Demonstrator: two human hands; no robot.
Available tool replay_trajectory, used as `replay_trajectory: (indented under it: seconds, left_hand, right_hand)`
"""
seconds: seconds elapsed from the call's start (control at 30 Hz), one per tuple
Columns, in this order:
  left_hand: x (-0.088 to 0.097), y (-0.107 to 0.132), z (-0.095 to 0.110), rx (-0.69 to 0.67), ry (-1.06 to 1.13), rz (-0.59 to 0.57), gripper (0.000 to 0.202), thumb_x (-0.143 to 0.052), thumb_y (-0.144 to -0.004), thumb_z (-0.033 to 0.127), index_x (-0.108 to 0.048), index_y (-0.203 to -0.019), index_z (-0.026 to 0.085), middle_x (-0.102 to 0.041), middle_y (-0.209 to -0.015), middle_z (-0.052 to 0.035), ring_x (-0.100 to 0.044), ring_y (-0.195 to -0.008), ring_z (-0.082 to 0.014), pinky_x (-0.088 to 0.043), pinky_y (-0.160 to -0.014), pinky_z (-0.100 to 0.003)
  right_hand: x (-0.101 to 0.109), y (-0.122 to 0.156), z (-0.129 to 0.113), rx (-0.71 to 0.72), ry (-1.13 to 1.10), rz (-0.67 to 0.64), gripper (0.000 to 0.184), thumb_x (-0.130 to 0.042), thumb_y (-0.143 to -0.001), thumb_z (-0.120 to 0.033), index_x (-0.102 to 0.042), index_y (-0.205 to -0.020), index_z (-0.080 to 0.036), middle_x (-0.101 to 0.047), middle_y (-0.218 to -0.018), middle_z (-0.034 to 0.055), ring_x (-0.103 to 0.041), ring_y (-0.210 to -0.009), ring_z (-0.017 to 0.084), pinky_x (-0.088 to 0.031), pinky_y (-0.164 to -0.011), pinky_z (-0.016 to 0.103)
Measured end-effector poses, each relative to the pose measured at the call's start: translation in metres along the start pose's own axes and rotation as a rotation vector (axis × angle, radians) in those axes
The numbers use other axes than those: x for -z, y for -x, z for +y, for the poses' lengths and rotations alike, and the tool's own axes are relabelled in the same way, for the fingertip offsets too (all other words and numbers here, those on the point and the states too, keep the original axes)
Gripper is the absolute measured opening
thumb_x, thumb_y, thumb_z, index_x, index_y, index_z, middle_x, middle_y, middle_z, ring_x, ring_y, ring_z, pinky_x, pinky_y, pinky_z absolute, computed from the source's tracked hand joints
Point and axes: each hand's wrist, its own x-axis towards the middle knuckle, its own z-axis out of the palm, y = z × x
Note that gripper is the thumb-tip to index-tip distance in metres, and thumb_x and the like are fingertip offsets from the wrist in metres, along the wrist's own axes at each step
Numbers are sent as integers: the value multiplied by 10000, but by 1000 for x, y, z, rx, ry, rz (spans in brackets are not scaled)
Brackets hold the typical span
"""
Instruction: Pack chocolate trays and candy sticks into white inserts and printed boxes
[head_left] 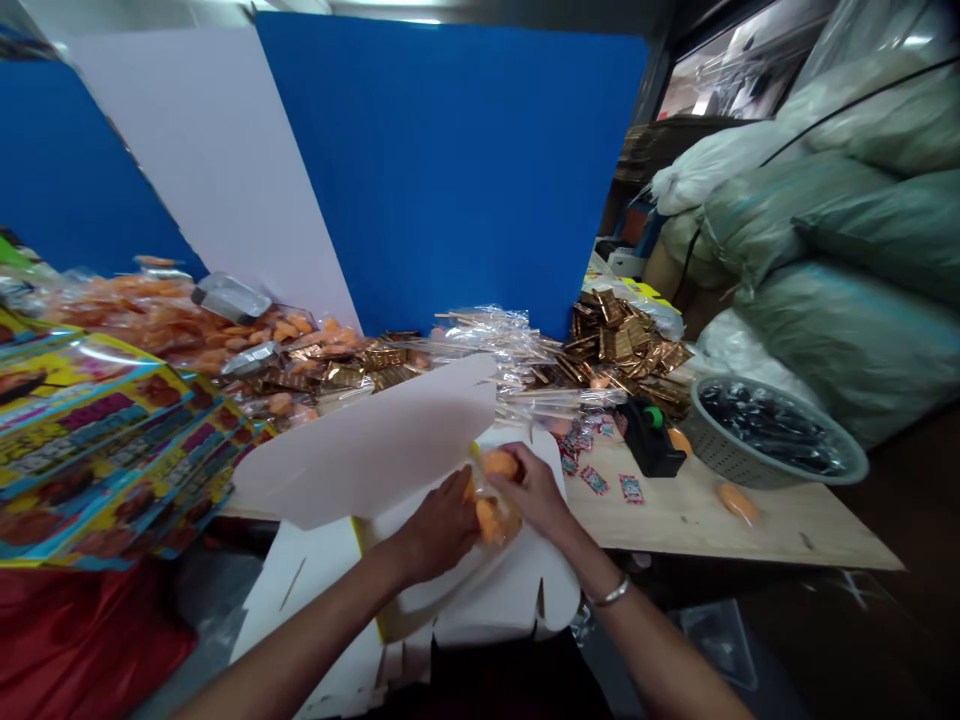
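Observation:
Both my hands are over an opened white cardboard box (pixel 420 610) whose lid (pixel 375 440) stands up at the back. Between them are orange pieces in clear plastic wrap (pixel 491 520). My left hand (pixel 442 530) has its fingers closed on the left side of the wrapped pieces. On the upper right, my right hand (pixel 532 490) pinches another orange piece (pixel 499 464) between thumb and fingers. What exactly the orange pieces are, I cannot make out. A silver bracelet circles my right wrist.
Printed yellow and blue boxes (pixel 112 450) stack at the left. Behind lie wrapped orange pieces (pixel 135 310), bronze packets (pixel 622 335) and wrapped sticks (pixel 495 340). A black tape dispenser (pixel 652 440) and a grey basket (pixel 750 455) of dark packets stand right. Blue panels (pixel 457 170) rise behind.

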Motion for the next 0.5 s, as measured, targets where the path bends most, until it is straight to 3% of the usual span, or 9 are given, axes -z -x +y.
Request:
replay_trajectory:
  seconds: [0.1, 0.13, 0.2, 0.23, 0.27, 0.33, 0.4, 0.5]
  left_hand:
    - [-4, 4, 0, 78, -23, -20, 270, -462, -921, 196, -674, -1087, 203, -336, -1576, -116, -280, -1461, -338, -331, -1141, -534]
    - [-6, 5, 0, 93, -24, -26, 283, -461, -920, 196, -667, -1114, 205, -320, -1584, -120, -263, -1469, -344, -321, -1145, -545]
    - [-9, 4, 1, 82, -9, -39, 338, -482, -908, 208, -625, -1213, 224, -318, -1586, -115, -217, -1485, -345, -281, -1166, -554]
    - [-10, 2, 1, 60, 10, -46, 391, -502, -898, 223, -583, -1280, 234, -321, -1586, -112, -191, -1493, -341, -256, -1180, -551]
    - [-10, -2, 1, 36, 39, -55, 477, -536, -880, 251, -518, -1357, 232, -315, -1588, -121, -166, -1499, -342, -233, -1191, -547]
    - [-7, -11, -3, 18, 140, -73, 763, -623, -823, 334, -304, -1500, 181, -252, -1605, -170, -136, -1501, -358, -219, -1201, -536]
    - [0, -21, -10, 37, 280, -90, 1039, -700, -742, 385, -99, -1543, 105, -189, -1608, -233, -181, -1485, -380, -275, -1185, -512]
    - [9, -30, -17, 36, 415, -132, 1086, -709, -713, 358, -49, -1529, 79, -226, -1593, -239, -279, -1457, -356, -367, -1143, -457]
  right_hand:
    - [35, -6, -2, 14, 243, 314, 401, -536, -841, -419, -619, -1109, -133, -671, -1002, 117, -632, -894, 252, -536, -788, 388]
    - [50, -5, -2, 17, 414, 418, 450, -511, -862, -411, -602, -1188, -114, -647, -1119, 169, -619, -1008, 296, -520, -853, 440]
    - [68, 3, -1, 49, 796, 491, 556, -527, -866, -400, -544, -1333, -98, -484, -1395, 251, -460, -1279, 420, -419, -987, 582]
    - [67, 9, -1, 110, 911, 442, 546, -503, -891, -390, -536, -1357, -108, -418, -1473, 242, -361, -1366, 441, -367, -1031, 614]
    - [60, 16, -2, 199, 965, 314, 504, -463, -923, -364, -545, -1360, -128, -413, -1498, 214, -326, -1404, 418, -349, -1062, 600]
    - [32, 30, -4, 344, 947, -50, 442, -351, -983, -295, -568, -1347, -171, -530, -1435, 155, -433, -1371, 309, -394, -1073, 493]
    - [3, 43, -6, 365, 920, -332, 448, -279, -1009, -253, -575, -1342, -206, -632, -1333, 118, -555, -1273, 244, -439, -1042, 439]
    - [-18, 51, -9, 346, 968, -470, 427, -314, -995, -253, -608, -1305, -245, -642, -1322, 101, -565, -1262, 283, -429, -1030, 533]
